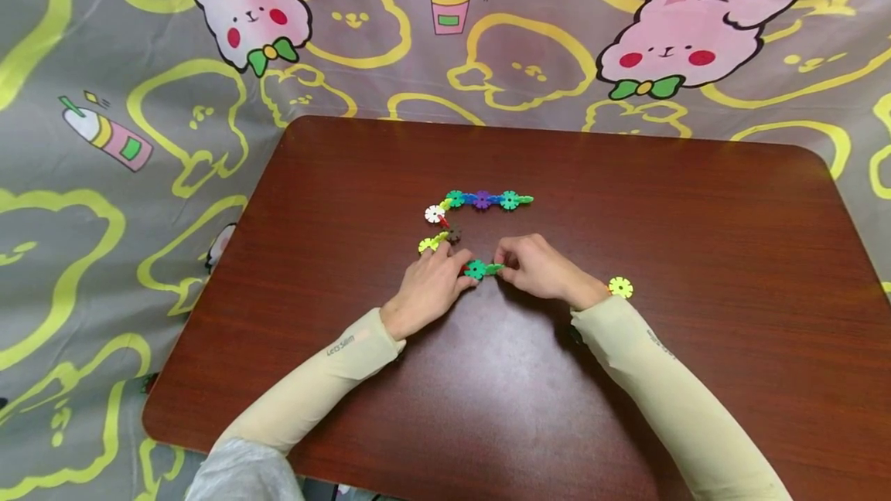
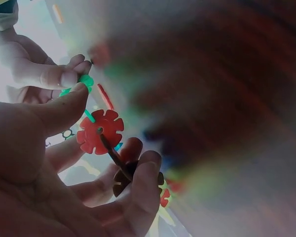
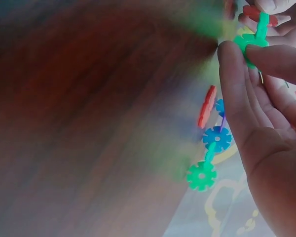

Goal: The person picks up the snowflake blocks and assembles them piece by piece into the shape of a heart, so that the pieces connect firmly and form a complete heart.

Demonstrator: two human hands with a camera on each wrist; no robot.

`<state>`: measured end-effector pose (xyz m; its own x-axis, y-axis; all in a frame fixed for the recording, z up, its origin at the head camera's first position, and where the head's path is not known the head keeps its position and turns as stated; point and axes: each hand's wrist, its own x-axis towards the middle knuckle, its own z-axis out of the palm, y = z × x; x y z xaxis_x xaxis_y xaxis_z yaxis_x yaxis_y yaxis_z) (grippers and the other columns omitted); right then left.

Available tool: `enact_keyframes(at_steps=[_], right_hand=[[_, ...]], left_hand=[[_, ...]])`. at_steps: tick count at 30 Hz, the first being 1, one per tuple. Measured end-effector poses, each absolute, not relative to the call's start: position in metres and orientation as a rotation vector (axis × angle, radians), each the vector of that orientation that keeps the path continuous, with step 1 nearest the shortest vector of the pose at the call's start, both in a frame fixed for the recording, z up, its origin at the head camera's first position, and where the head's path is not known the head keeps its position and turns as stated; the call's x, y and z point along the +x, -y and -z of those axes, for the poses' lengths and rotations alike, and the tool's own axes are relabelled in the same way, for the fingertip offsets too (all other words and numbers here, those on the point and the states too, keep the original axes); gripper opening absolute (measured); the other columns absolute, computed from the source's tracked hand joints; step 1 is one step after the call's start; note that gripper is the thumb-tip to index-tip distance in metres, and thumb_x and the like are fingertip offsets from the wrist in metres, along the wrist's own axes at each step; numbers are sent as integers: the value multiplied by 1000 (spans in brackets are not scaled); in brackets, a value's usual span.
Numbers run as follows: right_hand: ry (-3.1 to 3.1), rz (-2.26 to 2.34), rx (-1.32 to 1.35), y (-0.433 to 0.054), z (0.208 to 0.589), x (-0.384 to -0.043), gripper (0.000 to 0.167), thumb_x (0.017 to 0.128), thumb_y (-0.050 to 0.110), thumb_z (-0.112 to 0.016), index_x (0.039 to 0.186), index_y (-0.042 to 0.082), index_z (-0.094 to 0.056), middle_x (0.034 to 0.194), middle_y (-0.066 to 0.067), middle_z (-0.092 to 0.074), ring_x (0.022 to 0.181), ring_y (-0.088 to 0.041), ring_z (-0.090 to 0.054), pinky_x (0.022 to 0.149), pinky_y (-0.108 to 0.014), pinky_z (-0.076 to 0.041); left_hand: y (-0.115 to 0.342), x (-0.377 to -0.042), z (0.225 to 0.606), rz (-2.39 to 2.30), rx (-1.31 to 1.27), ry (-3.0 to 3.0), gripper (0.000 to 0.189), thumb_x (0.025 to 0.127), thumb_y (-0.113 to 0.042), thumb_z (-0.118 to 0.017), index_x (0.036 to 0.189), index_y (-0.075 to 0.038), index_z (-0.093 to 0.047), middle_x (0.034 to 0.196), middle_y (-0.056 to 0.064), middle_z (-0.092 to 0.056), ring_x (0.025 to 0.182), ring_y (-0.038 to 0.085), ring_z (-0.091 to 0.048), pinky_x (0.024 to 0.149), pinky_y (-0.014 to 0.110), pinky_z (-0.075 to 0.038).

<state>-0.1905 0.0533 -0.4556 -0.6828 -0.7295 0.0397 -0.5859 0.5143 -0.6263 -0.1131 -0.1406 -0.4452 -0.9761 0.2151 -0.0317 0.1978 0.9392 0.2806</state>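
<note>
A chain of slotted snowflake discs lies in a hooked curve on the table. My left hand [image 1: 428, 288] pinches it near its front end, thumb by a teal-green disc [image 1: 476, 270]. In the left wrist view, a red disc [image 2: 99, 140] stands between thumb and fingers, while a dark brown disc [image 2: 122, 181] sits among the fingertips. My right hand [image 1: 543, 265] pinches the green disc [image 3: 247, 47] at the chain's end between thumb and index finger. That disc meets the teal-green one. A yellow disc [image 1: 428, 244] shows just beyond the left fingers.
Farther back, the chain runs through a white disc [image 1: 435, 213] and a purple disc [image 1: 483, 199]. Beside my right wrist lies a separate yellow disc [image 1: 621, 287], with an orange bit partly hidden. The brown table [image 1: 731, 253] meets a patterned curtain [image 1: 390, 29] behind it.
</note>
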Motion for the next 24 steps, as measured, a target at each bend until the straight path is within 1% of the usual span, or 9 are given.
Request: enact_keyframes(at_steps=[7,9,14,16,18,24], right_hand=[[-2540,937,-1073,-54,454,-189,8,80,5,-70,81,11,-64,71,3,-68,67,-8,-62,68,-30,-48],[-2546,955,-1064,-55,455,-189,10,80,5,-70,80,11,-62,74,1,-69,69,-9,-64,69,-31,-48],[-2532,1001,-1020,-57,455,-189,12,81,4,-71,79,11,-61,89,-4,-71,77,-12,-69,74,-33,-51],[-2518,1012,-1010,-57,455,-189,11,82,5,-71,80,11,-62,91,-5,-71,79,-12,-70,76,-33,-52],[-2509,1020,-1013,-56,456,-188,11,82,5,-71,80,11,-62,90,-4,-71,79,-13,-70,76,-34,-52],[-2508,1015,-1022,-55,457,-187,10,82,6,-71,80,11,-63,78,0,-72,76,-11,-69,73,-33,-49]], left_hand=[[141,-113,445,-438,318,-3032,31,92,-41,-63,114,-20,-63,91,6,-54,71,23,-51,54,34,-46],[141,-113,445,-437,322,-3037,31,91,-41,-63,114,-20,-63,91,6,-55,71,24,-51,55,35,-47],[143,-113,446,-442,320,-3040,32,91,-42,-63,115,-20,-63,92,6,-56,74,25,-51,56,35,-47],[144,-113,446,-449,322,-3037,32,91,-42,-64,115,-20,-63,92,5,-56,74,24,-51,56,34,-46],[144,-113,446,-453,328,-3037,32,91,-42,-64,115,-21,-63,91,5,-55,73,24,-51,55,34,-45],[142,-112,445,-443,332,-3039,31,91,-42,-64,114,-21,-63,90,5,-54,70,22,-49,54,32,-44]])
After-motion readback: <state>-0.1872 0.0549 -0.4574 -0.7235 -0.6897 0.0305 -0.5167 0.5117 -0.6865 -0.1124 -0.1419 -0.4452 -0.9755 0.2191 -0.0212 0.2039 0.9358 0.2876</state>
